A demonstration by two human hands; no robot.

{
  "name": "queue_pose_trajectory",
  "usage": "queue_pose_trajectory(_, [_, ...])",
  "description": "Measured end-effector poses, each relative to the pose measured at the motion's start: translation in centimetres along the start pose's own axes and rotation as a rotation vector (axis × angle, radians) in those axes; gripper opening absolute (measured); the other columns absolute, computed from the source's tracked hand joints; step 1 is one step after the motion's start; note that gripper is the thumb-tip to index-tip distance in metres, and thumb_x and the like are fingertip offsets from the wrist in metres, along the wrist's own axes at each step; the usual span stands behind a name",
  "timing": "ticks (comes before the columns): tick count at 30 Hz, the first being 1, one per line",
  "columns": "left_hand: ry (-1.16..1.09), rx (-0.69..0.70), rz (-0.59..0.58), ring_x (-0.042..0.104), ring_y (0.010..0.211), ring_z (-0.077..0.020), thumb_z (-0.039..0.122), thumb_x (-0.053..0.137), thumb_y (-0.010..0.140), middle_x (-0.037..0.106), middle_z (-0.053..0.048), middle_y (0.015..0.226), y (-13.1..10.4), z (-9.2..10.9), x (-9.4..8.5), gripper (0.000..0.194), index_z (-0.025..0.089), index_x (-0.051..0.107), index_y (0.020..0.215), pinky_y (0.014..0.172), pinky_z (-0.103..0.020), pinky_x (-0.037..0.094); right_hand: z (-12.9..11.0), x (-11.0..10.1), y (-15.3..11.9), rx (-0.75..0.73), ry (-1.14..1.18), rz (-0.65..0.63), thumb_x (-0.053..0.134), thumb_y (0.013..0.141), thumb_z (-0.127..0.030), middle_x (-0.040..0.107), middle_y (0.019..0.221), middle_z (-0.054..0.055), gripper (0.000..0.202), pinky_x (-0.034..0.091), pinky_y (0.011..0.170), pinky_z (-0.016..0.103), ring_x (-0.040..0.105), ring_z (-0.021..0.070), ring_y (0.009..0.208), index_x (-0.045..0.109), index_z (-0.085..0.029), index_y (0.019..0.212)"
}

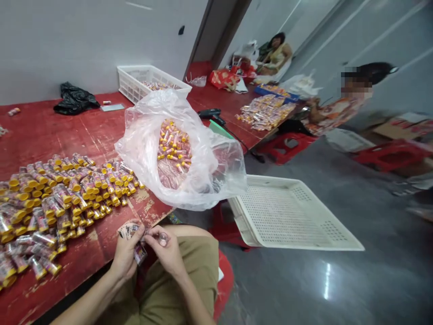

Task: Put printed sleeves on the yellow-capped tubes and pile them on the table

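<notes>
Just over my lap at the table edge, my left hand [127,250] is closed on a small fan of printed paper labels [127,229]. Below its fingers a dark printed piece [140,254] sticks out; I cannot tell whether it is a wrapped tube. My right hand [168,251] meets the left, fingers pinched around a small clear, round-ended piece [163,238], perhaps a plastic tube. To the left lie many small clear tubes with yellow caps [72,194], heaped in rows. A clear plastic bag [142,162] beyond my hands holds more yellow-capped tubes [173,144].
A white perforated tray [280,212] rests low at my right over a red stool. At the back stand a white crate [135,85] and a black bag [75,98]. A dark heat-gun-like tool [212,115] lies beyond the bag. Two people [338,110] sit farther right.
</notes>
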State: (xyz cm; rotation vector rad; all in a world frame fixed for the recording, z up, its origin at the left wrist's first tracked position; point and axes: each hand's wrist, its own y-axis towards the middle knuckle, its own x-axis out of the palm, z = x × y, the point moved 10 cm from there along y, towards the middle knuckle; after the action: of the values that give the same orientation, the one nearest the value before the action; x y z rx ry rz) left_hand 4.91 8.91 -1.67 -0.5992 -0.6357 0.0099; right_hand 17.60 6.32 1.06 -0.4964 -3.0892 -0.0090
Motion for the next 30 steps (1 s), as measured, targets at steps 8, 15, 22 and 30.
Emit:
queue_pose_trajectory(8, [0.119, 0.204, 0.005, 0.065, 0.069, -0.0114, 0.044, 0.104, 0.051, 0.069, 0.002, 0.080, -1.9, 1.9, 0.3, 0.064, 0.017, 0.067, 0.095, 0.065, -0.023, 0.051, -1.5, -3.1, -0.7, 0.006, 0.067, 0.198, 0.084, 0.077, -0.060, 0.063, 0.067, -0.001, 0.044, 0.044, 0.058, 0.023, 0.051, 0.0103, 0.060, 0.070, -0.019, 0.077])
queue_pose_trajectory(15, [0.209, 0.502, 0.060, 0.058, 0.064, -0.0086, 0.056, 0.097, 0.066, 0.066, 0.001, 0.081, -1.1, 4.1, -0.5, 0.053, 0.019, 0.068, 0.090, 0.063, -0.023, 0.049, -1.5, -2.5, -1.4, -0.057, 0.093, 0.243, 0.077, 0.087, -0.066, 0.045, 0.056, -0.007, 0.052, 0.031, 0.046, 0.022, 0.039, 0.0062, 0.047, 0.057, -0.020, 0.072])
queue_pose_trajectory(22, [0.196, 0.455, -0.018, 0.057, 0.062, -0.0080, 0.060, 0.096, 0.066, 0.063, 0.005, 0.074, -1.4, 4.7, -1.1, 0.058, 0.019, 0.069, 0.096, 0.061, -0.022, 0.049, -4.3, -3.9, -3.4, -0.114, -0.038, 0.133, 0.074, 0.095, -0.048, 0.063, 0.098, 0.003, 0.041, 0.057, 0.072, 0.028, 0.064, 0.0130, 0.079, 0.067, -0.026, 0.129])
queue_pose_trajectory(30, [0.213, 0.440, -0.030, 0.058, 0.067, -0.0110, 0.062, 0.097, 0.064, 0.064, 0.002, 0.079, -1.7, 4.8, -0.5, 0.058, 0.019, 0.070, 0.093, 0.065, -0.025, 0.051, -8.7, -3.9, -5.5, -0.454, -0.394, 0.156, 0.078, 0.092, -0.028, 0.075, 0.100, 0.006, 0.016, 0.061, 0.087, 0.038, 0.072, 0.0202, 0.094, 0.073, -0.023, 0.106])
